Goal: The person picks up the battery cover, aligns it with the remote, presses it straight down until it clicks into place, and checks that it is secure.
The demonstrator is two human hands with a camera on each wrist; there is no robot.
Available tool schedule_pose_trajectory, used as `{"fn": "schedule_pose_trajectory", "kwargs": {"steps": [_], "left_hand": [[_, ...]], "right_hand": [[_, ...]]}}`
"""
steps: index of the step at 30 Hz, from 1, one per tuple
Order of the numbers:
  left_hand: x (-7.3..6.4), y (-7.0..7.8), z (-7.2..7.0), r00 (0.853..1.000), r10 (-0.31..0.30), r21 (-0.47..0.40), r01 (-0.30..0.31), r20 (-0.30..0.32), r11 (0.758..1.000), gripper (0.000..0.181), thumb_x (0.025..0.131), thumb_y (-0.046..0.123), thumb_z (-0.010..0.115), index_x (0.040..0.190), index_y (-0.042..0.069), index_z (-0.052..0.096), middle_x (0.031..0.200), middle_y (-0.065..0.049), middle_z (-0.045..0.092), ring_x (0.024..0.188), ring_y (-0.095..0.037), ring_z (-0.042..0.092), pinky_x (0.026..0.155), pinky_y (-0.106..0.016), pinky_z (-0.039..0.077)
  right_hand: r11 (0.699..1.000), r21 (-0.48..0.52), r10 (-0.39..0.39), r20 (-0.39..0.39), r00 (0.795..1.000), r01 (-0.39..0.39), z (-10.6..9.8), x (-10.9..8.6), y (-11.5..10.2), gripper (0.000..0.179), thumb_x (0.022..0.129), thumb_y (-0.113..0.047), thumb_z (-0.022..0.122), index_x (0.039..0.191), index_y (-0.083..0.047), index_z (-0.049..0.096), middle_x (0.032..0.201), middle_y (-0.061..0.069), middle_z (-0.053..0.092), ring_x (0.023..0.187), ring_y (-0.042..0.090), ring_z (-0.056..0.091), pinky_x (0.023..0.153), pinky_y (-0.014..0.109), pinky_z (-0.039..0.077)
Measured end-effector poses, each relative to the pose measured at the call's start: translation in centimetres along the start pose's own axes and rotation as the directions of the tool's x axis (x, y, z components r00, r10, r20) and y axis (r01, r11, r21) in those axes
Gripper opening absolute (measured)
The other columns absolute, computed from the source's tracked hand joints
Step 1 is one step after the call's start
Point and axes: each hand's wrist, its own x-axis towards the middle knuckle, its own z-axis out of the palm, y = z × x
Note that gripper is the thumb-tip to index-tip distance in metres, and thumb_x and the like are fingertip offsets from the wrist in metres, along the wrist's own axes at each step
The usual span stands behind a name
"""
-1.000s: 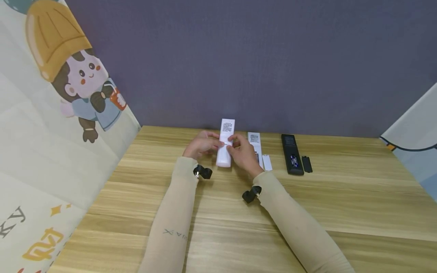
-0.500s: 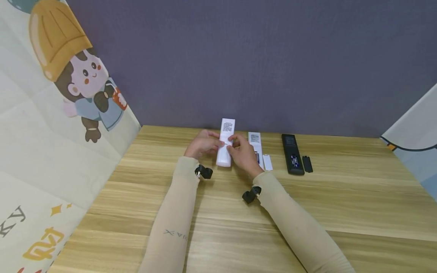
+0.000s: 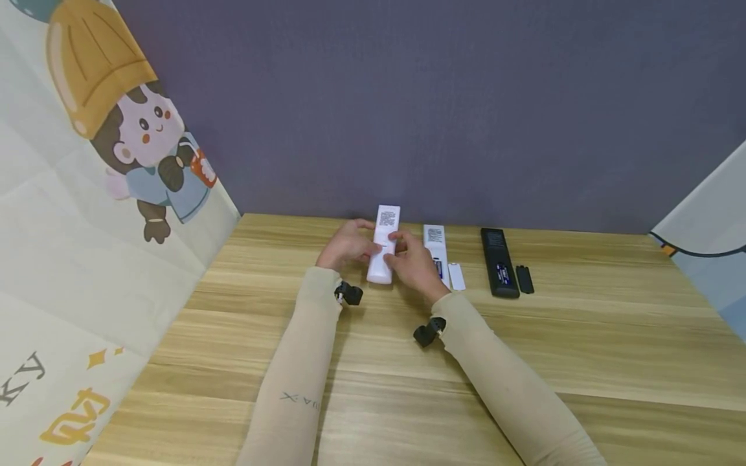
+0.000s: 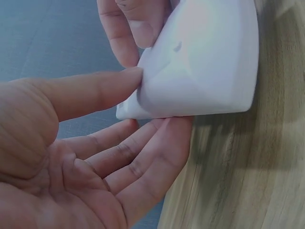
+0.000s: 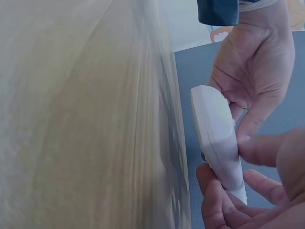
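Note:
A white remote control (image 3: 381, 265) is held back side up between both hands, its printed label facing up at the far end. My left hand (image 3: 346, 245) grips its left edge, thumb on the back cover and fingers beneath, as the left wrist view also shows on the white remote (image 4: 205, 71). From the other side my right hand (image 3: 416, 262) pinches it, thumb on the back and fingers curled around the edge. In the right wrist view the remote (image 5: 217, 129) appears edge-on, above the tabletop. Parts of the fingers are hidden under it.
Right of the hands lies a second white remote (image 3: 434, 239) with its battery bay uncovered and a white cover (image 3: 456, 276) beside it. Farther right is a black remote (image 3: 495, 249), batteries showing, next to its black cover (image 3: 524, 279). A dark panel (image 3: 437, 116) stands behind the wooden table (image 3: 384, 388).
The held remote has shifted slightly down and left, and my right thumb sits a little lower on its back. Both hands keep their grip. The things on the table have not moved.

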Motion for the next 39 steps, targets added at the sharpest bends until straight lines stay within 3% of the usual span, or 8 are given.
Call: {"fn": "schedule_pose_trajectory", "kwargs": {"steps": [8, 16, 24, 28, 36, 39], "left_hand": [[0.04, -0.04, 0.02, 1.0, 0.013, 0.034, -0.013, 0.007, 0.999, 0.078, 0.086, -0.012, 0.069, 0.155, 0.014, 0.041, 0.094, -0.018, 0.065, 0.073, -0.022, 0.065, 0.071, -0.035, 0.061], [-0.17, 0.1, 0.07, 1.0, 0.018, 0.103, -0.018, 0.003, 0.994, 0.079, 0.085, -0.013, 0.069, 0.154, 0.014, 0.043, 0.101, -0.018, 0.063, 0.075, -0.021, 0.062, 0.084, -0.045, 0.061], [-0.34, 0.03, 0.19, 1.0, 0.011, 0.157, -0.009, -0.014, 0.988, 0.081, 0.083, -0.014, 0.069, 0.154, 0.013, 0.043, 0.092, -0.012, 0.06, 0.076, -0.021, 0.06, 0.091, -0.048, 0.059], [-0.35, -0.13, 0.32, 1.0, 0.018, 0.18, -0.014, -0.019, 0.984, 0.08, 0.082, -0.014, 0.069, 0.154, 0.013, 0.044, 0.096, -0.013, 0.061, 0.077, -0.021, 0.06, 0.09, -0.047, 0.059], [-0.23, -0.45, 0.47, 0.999, 0.042, 0.249, -0.033, -0.032, 0.968, 0.08, 0.081, -0.013, 0.069, 0.153, 0.011, 0.043, 0.121, -0.02, 0.063, 0.079, -0.021, 0.062, 0.086, -0.042, 0.06], [-0.19, -0.5, 0.46, 0.999, 0.039, 0.258, -0.028, -0.036, 0.966, 0.081, 0.08, -0.014, 0.069, 0.153, 0.011, 0.043, 0.121, -0.02, 0.063, 0.079, -0.021, 0.062, 0.085, -0.042, 0.06]], "right_hand": [[1.0, -0.015, -0.01, 0.038, 0.999, 0.011, -0.06, 0.08, 0.01, 0.05, 0.097, -0.014, 0.068, 0.144, -0.013, 0.05, 0.128, 0.019, 0.064, 0.115, 0.032, 0.068, 0.092, 0.043, 0.058], [0.999, -0.009, -0.032, 0.088, 0.996, 0.033, 0.16, 0.06, 0.08, 0.062, 0.094, -0.008, 0.071, 0.149, -0.007, 0.045, 0.129, 0.022, 0.063, 0.115, 0.035, 0.067, 0.091, 0.041, 0.059], [0.997, -0.056, -0.035, 0.153, 0.988, 0.044, 0.34, 0.08, 0.18, 0.077, 0.092, -0.012, 0.075, 0.157, -0.003, 0.033, 0.139, 0.025, 0.059, 0.118, 0.036, 0.066, 0.093, 0.039, 0.059], [0.995, -0.086, -0.04, 0.159, 0.986, 0.055, 0.38, -0.03, 0.3, 0.078, 0.093, -0.013, 0.075, 0.158, -0.002, 0.032, 0.134, 0.026, 0.062, 0.116, 0.035, 0.067, 0.092, 0.039, 0.059], [0.983, -0.163, -0.064, 0.154, 0.986, 0.089, 0.59, -0.16, 0.44, 0.073, 0.095, -0.016, 0.072, 0.156, 0.0, 0.035, 0.118, 0.02, 0.065, 0.101, 0.027, 0.062, 0.088, 0.038, 0.055], [0.981, -0.174, -0.054, 0.158, 0.986, 0.082, 0.65, -0.16, 0.45, 0.073, 0.096, -0.017, 0.071, 0.156, 0.0, 0.035, 0.121, 0.02, 0.064, 0.104, 0.028, 0.061, 0.093, 0.041, 0.054]]}}
